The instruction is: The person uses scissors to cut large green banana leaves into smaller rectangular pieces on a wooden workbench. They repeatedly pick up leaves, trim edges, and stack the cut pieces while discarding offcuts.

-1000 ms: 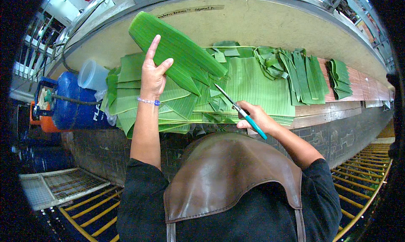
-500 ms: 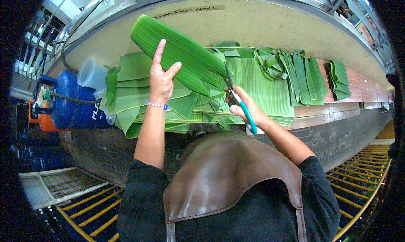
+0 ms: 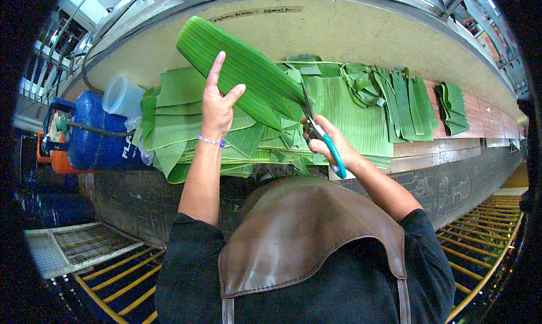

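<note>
A long banana leaf piece (image 3: 240, 70), looking folded, slants above the leaf pile. My left hand (image 3: 217, 109) grips it near its lower edge, index finger and thumb lying over the top, the other fingers hidden underneath. My right hand (image 3: 330, 140) is closed around scissors (image 3: 333, 154) with teal handles. Their blades point upward at the right end of the held piece; whether they are parted there is hard to see. Below lie layered banana leaves (image 3: 183, 118) and, right of the scissors, a broad flat leaf sheet (image 3: 355, 123).
Folded leaf strips (image 3: 415, 106) and a leaf bundle (image 3: 453, 109) lie farther right on the wooden bench (image 3: 485, 118). At left stand a blue water jug (image 3: 93, 132) and a clear plastic tub (image 3: 121, 96). A pale wall (image 3: 361, 25) runs behind; yellow-barred grating (image 3: 474, 239) lies below right.
The held leaf and my left hand have shifted very slightly up and right. The scissors remain at the leaf's right end, their handles slightly farther right.
</note>
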The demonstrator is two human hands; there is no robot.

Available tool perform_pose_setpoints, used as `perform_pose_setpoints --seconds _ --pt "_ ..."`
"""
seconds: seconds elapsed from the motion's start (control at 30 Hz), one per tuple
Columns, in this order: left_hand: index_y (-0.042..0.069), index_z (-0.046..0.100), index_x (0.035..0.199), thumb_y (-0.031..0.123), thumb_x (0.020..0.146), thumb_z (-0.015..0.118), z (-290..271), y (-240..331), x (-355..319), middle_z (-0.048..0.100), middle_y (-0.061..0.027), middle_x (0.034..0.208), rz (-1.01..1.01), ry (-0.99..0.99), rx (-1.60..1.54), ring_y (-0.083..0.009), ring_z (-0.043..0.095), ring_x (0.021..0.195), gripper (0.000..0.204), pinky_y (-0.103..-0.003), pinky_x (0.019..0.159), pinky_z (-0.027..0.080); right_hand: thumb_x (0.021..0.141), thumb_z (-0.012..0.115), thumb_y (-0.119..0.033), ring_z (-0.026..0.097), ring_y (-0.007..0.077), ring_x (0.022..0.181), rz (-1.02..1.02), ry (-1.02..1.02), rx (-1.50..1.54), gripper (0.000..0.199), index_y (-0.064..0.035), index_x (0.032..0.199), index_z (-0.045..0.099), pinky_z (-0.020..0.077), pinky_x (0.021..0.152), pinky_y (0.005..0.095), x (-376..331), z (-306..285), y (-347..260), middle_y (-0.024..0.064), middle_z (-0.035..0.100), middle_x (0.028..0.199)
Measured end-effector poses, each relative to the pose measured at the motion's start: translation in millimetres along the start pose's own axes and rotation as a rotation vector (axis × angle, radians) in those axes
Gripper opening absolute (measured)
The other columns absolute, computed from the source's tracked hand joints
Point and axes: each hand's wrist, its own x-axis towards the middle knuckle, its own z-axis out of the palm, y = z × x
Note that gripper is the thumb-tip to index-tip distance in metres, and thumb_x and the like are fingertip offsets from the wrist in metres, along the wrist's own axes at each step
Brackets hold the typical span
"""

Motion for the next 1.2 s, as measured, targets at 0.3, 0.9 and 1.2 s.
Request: perform_pose_setpoints --seconds 0.3,0.9,1.2 --pt "0.011 0.038 0.142 -0.011 0.075 0.066 -0.5 -1.7 0.8 0.037 -0.0075 0.145 0.029 -0.018 0.101 -0.0187 0.04 0.129 0.076 -0.031 0.108 0.034 0.078 0.071 -0.05 0.054 0.0158 0.084 -0.021 0.05 -0.066 0.066 -0.0035 0.12 0.051 0.0467 0.077 0.0305 -6.8 0.0 -2.2 0.0057 0.056 0.088" --pt "0.012 0.035 0.144 -0.014 0.076 0.063 4.1 -2.3 -6.3 0.036 -0.0071 0.146 -0.039 -0.05 0.008 -0.0194 0.043 0.126 0.078 -0.033 0.106 0.037 0.076 0.074 -0.05 0.045 0.0103 0.076 -0.041 0.141 -0.065 0.062 -0.0029 0.111 0.055 0.04 0.067 0.0254 -12.1 9.5 6.2 0.0002 0.049 0.082" --pt "0.011 0.037 0.143 -0.014 0.075 0.064 8.9 -8.2 -10.6 0.036 -0.0079 0.145 -0.055 -0.044 0.007 -0.0185 0.042 0.126 0.077 -0.032 0.106 0.036 0.079 0.074 -0.037 0.048 0.0107 0.074 0.007 0.208 -0.013 0.049 -0.0019 0.107 0.056 0.0427 0.066 0.0262 -12.1 16.5 2.1 0.0013 0.054 0.08"
